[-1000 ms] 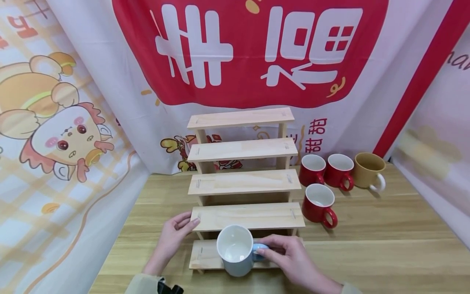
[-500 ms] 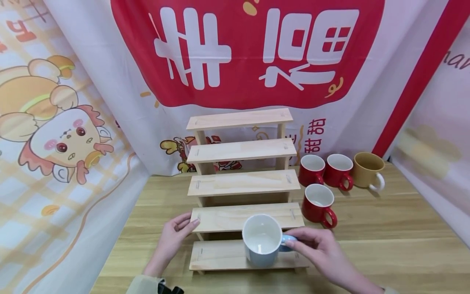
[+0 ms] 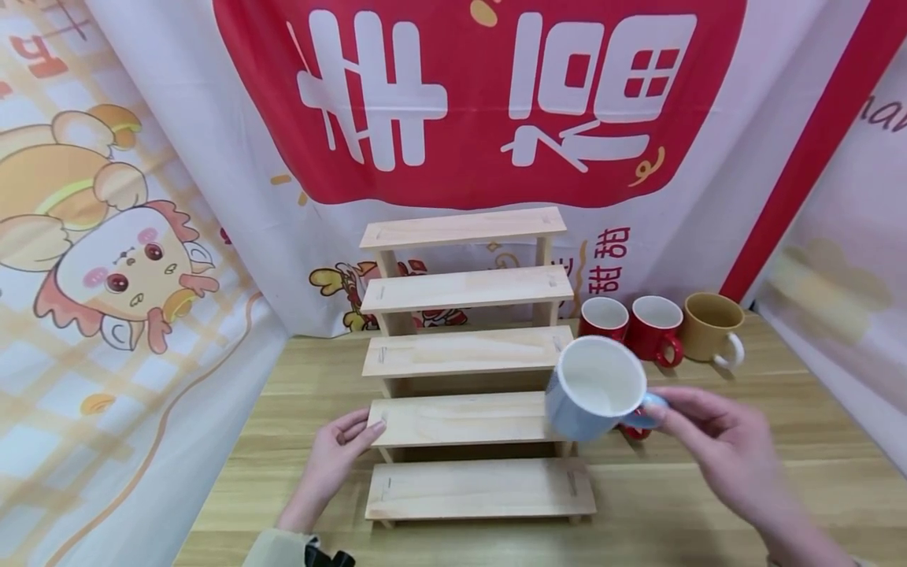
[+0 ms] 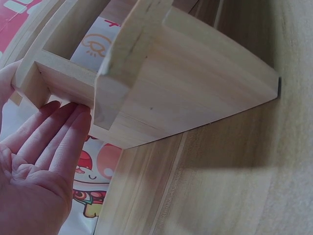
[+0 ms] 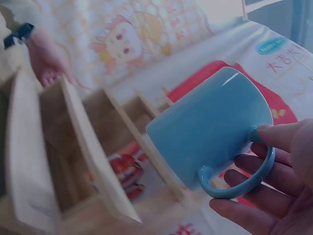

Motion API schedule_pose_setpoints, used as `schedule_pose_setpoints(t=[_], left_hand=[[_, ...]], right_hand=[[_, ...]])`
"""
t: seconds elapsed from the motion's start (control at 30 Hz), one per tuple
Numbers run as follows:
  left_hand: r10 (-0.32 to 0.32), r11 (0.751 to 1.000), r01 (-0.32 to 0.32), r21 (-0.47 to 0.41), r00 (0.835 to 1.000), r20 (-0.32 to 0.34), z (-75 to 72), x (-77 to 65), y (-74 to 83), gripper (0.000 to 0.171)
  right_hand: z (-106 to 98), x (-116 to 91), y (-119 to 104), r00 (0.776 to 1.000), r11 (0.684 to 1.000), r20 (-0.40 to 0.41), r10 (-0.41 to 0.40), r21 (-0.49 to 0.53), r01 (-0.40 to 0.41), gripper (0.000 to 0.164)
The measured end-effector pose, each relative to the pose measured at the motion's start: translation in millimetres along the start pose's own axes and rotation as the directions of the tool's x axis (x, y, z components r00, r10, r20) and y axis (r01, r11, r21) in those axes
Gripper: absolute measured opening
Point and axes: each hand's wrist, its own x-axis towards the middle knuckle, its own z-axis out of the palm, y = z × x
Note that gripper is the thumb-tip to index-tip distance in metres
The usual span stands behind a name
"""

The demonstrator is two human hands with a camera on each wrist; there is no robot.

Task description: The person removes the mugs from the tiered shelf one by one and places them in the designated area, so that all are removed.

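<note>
My right hand [image 3: 723, 449] pinches the handle of a light blue mug [image 5: 210, 127] with a white inside. In the head view the mug hangs tilted in the air, over the right end of the wooden step shelf [image 3: 482, 487]. It hides most of a red mug [image 3: 635, 431] behind it. On the shelf's left side, my left hand [image 3: 338, 453] grips the end of the second board from the front. Its thumb lies on top, and the left wrist view shows the fingers [image 4: 68, 142] under the wood.
Two more red mugs [image 3: 655, 335] and a tan mug [image 3: 712, 327] with a white handle stand on the wood-grain table [image 3: 801, 441], right of the shelf. A printed cloth backdrop [image 3: 241, 181] rises behind and along both sides.
My right hand has carried the blue mug from above the front board up and to the right, off the shelf's front. My left hand has stayed in place.
</note>
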Motion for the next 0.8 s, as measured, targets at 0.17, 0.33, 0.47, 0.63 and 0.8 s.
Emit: schedule_pose_setpoints(t=[0.17,0.33,0.47,0.63,0.8], left_hand=[[-0.006,1.0,0.006,0.006,1.0,-0.006,0.5,-0.4,0.1,0.063],[-0.001,1.0,0.001,0.018,1.0,-0.01,0.3,-1.5,0.9,0.064],[-0.001,1.0,0.001,0.013,1.0,-0.011,-0.1,-1.1,0.1,0.064],[-0.006,1.0,0.006,0.008,1.0,-0.015,-0.5,-0.7,-0.3,0.063],[-0.005,1.0,0.005,0.013,1.0,-0.009,-0.6,-0.7,0.5,0.065]], right_hand=[[-30.8,15.0,7.8,0.988,0.994,-0.125,0.093,0.074,-0.084,0.023],[-55.6,31.7,20.6,0.966,0.948,-0.235,0.11,0.318,-0.031,0.021],[-68.8,39.1,33.9,0.946,0.933,-0.285,0.153,0.358,-0.043,0.026],[-72.3,38.1,63.6,0.925,0.925,-0.28,0.258,0.348,-0.153,0.021],[-66.7,29.3,100.1,0.9,0.926,-0.247,0.359,0.216,-0.31,0.011]])
